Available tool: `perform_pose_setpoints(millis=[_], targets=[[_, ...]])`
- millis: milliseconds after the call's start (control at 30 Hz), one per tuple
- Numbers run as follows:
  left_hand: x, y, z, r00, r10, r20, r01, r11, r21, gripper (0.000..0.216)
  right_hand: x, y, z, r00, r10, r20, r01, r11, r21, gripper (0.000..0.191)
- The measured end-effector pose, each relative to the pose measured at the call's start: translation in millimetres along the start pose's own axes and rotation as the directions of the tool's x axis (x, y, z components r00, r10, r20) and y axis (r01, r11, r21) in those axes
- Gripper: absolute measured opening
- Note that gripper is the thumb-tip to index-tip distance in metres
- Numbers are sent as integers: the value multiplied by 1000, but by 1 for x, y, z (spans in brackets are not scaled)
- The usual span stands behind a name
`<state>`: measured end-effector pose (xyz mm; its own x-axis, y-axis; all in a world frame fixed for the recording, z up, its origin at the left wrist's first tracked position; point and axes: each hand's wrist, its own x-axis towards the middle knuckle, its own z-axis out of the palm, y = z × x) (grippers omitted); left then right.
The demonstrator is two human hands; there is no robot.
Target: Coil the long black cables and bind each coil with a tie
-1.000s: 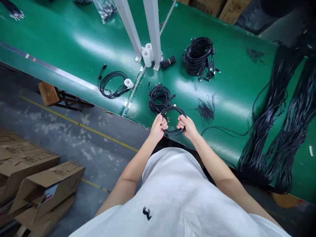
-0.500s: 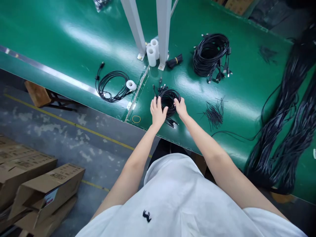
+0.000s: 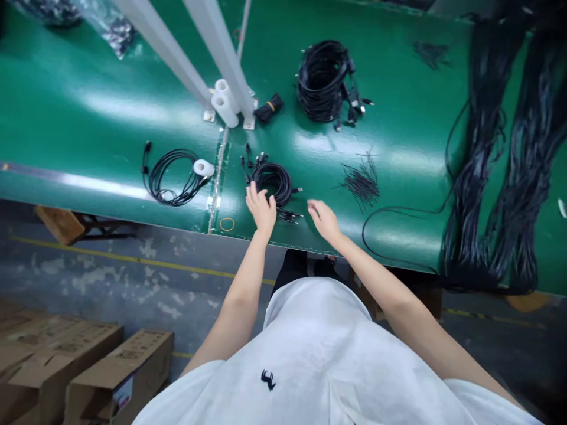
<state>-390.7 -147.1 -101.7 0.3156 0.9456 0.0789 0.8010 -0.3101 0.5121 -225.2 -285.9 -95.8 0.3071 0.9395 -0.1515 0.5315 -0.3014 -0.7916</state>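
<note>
A coil of black cables (image 3: 287,177) lies on the green tabletop, its plugs sticking out at the upper left, right and bottom. My left hand (image 3: 262,209) rests against the coil's lower left edge, fingers spread and thumb apart. To the right of the coil, my right hand (image 3: 323,218) hovers free of the cables. Its fingers are loosely bent and slightly apart, with nothing visible in them. Near my left hand a yellow rubber band (image 3: 227,224) lies by the table edge. Black twist ties (image 3: 361,183) are scattered to the right of my right hand.
Behind stands a larger cable coil (image 3: 322,82). A banded black bundle (image 3: 269,108) lies beside white tubes (image 3: 225,103) and metal posts (image 3: 217,53). Left is a loose cable loop (image 3: 170,177) with a white tube (image 3: 204,168). Long cable hanks (image 3: 473,195) cover the right side.
My right hand has let go of the coil and moved away from its right side. The left hand stays at the coil. The camera view has turned and shifted right.
</note>
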Motion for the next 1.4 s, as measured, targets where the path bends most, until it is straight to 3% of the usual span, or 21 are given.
perform_pose_setpoints(millis=[67, 133, 200, 267, 333, 400, 467, 500, 533, 667, 767, 867, 1033, 1133, 1233, 1300, 1333, 1400], targets=[[-20, 0, -8, 997, 62, -36, -64, 996, -67, 36, -73, 24, -5, 979, 157, 129, -168, 982, 80, 36], [-53, 2, -14, 993, 120, -17, -121, 982, -146, 37, -154, 54, -9, 909, 336, 247, -364, 928, 78, 24], [-93, 5, -13, 980, 177, 92, -152, 962, -226, 35, -230, 85, -16, 830, 504, 241, -530, 847, 53, 13], [-137, 12, -1, 939, 208, 272, -123, 946, -300, 32, -293, 117, -31, 758, 634, 150, -647, 760, 56, 19], [-182, 30, 24, 826, 180, 535, 19, 938, -345, 27, -339, 151, -51, 694, 718, 44, -719, 691, 73, 21], [-226, 63, 57, 639, 102, 763, 258, 906, -337, 30, -366, 185, -72, 658, 749, -71, -744, 662, 91, 15], [-265, 108, 94, 473, 30, 881, 495, 818, -294, 40, -378, 215, -90, 652, 740, -166, -736, 670, 95, 2], [-281, 133, 112, 427, 7, 904, 578, 767, -279, 43, -381, 228, -98, 653, 729, -206, -729, 678, 90, 7], [-297, 159, 129, 411, 1, 912, 617, 736, -279, 44, -383, 239, -106, 652, 719, -242, -725, 684, 80, 14], [-362, 248, 171, 411, 44, 910, 605, 734, -308, 41, -385, 265, -140, 652, 673, -349, -710, 704, 31, 34], [-413, 281, 171, 388, 78, 918, 574, 759, -307, 39, -372, 272, -171, 756, 565, -330, -611, 791, -45, 39], [-451, 281, 153, 392, 61, 918, 539, 793, -282, 35, -347, 270, -199, 849, 465, -250, -504, 855, -123, 35], [-469, 266, 136, 514, -42, 857, 482, 841, -247, 39, -332, 252, -229, 905, 398, -149, -416, 901, -124, 33], [-467, 272, 141, 596, -37, 802, 450, 843, -296, 49, -346, 222, -224, 949, 316, -8, -316, 946, -74, 18], [-468, 283, 144, 668, 90, 739, 348, 840, -417, 51, -369, 178, -204, 959, 140, 245, -159, 986, 58, 6], [-472, 285, 140, 667, 200, 718, 280, 825, -490, 33, -384, 149, -200, 931, 3, 366, -84, 975, 206, 4], [-476, 283, 137, 644, 249, 723, 266, 814, -517, 24, -391, 136, -207, 931, -58, 359, -67, 943, 327, 6], [-484, 276, 128, 583, 333, 741, 241, 800, -549, 26, -404, 114, -242, 977, -126, 172, -8, 784, 621, 11]])
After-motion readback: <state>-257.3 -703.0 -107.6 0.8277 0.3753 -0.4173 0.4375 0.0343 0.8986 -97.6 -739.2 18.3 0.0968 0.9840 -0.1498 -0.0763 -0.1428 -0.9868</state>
